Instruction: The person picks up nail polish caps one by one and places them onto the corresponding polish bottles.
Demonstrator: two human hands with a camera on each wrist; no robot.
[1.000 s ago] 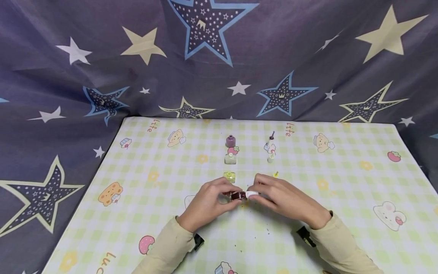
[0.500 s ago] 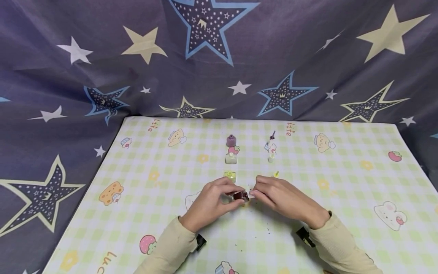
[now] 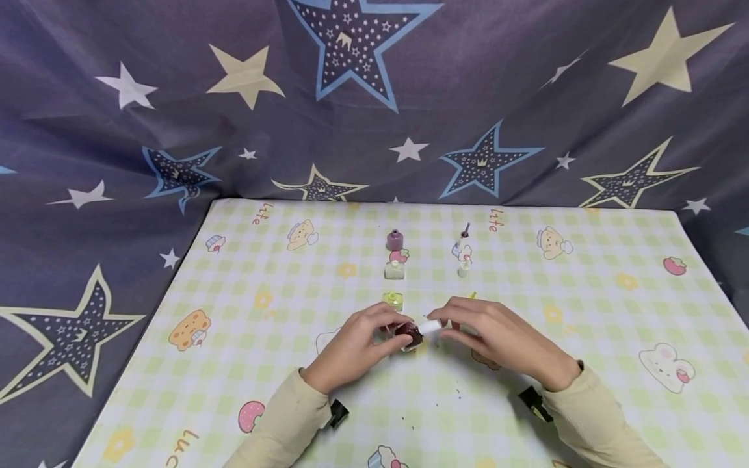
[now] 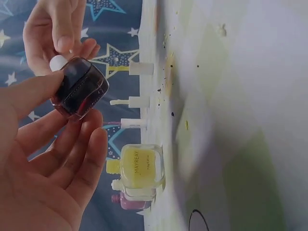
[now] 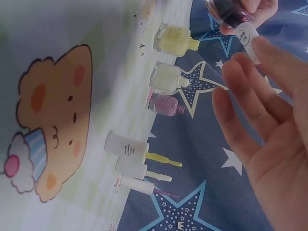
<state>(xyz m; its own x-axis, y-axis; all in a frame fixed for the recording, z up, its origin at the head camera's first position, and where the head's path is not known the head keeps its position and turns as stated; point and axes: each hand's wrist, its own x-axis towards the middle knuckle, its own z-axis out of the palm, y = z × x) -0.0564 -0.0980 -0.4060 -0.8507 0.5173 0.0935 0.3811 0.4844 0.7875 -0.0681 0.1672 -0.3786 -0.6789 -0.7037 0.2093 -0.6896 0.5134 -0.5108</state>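
Note:
My left hand [image 3: 354,348] pinches a small glass nail polish bottle [image 4: 82,89] of dark red polish between thumb and fingers, above the table. A white cap [image 3: 430,327] sits at the bottle's neck, tilted up to the right in the head view. The thumb and fingertips of my right hand [image 3: 497,331] pinch the free end of that cap, with the other fingers loosely bent. Beyond the hands stand uncapped nail polish bottles: yellow [image 3: 393,301], whitish [image 3: 394,270] and purple [image 3: 394,240].
To the right of these bottles stand their white caps, brushes upward: a yellow-brush cap [image 5: 127,146], a pale-brush cap [image 5: 131,167] and a purple-brush cap [image 5: 137,184]. Dark specks [image 3: 458,393] dot the checked tablecloth [image 3: 585,403]. A star-patterned curtain [image 3: 374,143] hangs behind the table.
My right hand has shifted slightly right and its fingers have loosened, so more of the white cap shows. The dark red bottle has tilted in my left hand.

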